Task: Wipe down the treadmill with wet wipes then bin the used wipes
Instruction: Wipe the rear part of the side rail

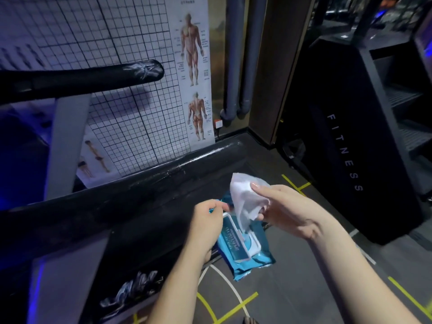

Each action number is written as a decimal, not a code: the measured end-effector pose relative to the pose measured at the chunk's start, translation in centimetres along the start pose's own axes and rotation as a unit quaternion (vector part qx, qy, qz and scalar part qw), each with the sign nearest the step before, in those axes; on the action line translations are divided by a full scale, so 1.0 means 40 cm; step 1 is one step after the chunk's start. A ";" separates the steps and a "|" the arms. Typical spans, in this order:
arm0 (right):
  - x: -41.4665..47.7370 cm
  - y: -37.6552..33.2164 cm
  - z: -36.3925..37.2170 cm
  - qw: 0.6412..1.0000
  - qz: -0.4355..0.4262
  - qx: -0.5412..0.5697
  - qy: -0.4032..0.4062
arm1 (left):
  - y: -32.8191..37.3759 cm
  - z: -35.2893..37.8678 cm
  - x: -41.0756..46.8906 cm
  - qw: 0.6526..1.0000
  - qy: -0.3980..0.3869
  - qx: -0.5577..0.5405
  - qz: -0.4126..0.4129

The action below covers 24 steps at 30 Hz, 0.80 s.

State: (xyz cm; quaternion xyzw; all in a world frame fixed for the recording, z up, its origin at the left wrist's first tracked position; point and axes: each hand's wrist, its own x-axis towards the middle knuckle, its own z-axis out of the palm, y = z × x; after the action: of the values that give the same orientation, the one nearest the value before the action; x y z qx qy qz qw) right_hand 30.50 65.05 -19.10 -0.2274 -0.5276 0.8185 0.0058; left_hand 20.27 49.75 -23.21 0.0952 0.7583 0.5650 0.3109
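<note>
wet wipe being held at the mouth of its pack, beside the treadmill rail

the left hand [205, 220] is gripping the blue wet wipe pack [252, 256] by its left edge, fingers curled round the wrapper, and is holding it in the air just right of the treadmill's near handrail [140, 185]. the pack's white flap lid [233, 239] is standing open. the right hand [287, 209] is pinching a white wet wipe [243, 197] between thumb and curled fingers; the wipe is bunching up above the thumb while its lower end is running down into the pack's opening. both hands are hovering over the dark floor [304, 288], which is carrying yellow tape lines and a curved white line. the treadmill's far handrail [81, 78] is reaching across the upper left, showing white scuff marks near its rounded tip. beyond the rails, a grid chart [131, 127] and an anatomy poster [194, 73] are hanging on the wall. to the right, well apart from the hands, a black stair machine [346, 148] lettered "fitness" is standing on the floor.
</note>
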 end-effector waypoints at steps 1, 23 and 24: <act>0.003 0.002 -0.015 1.000 -0.015 0.004 0.000 | -0.004 -0.005 0.007 1.000 0.010 -0.002 -0.002; 0.155 0.039 -0.194 0.801 -0.047 -0.513 0.306 | -0.034 -0.019 0.065 0.993 0.104 -0.020 -0.059; 0.151 0.043 -0.191 0.798 -0.046 -0.532 0.279 | -0.033 -0.019 0.064 0.992 0.109 -0.021 -0.062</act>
State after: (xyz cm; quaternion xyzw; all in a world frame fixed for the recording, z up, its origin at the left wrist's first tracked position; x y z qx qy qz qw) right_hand 28.38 72.38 -25.40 -0.3887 -0.8654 0.3087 0.0681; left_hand 18.10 49.96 -25.20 -0.0206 0.7798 0.5678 0.2628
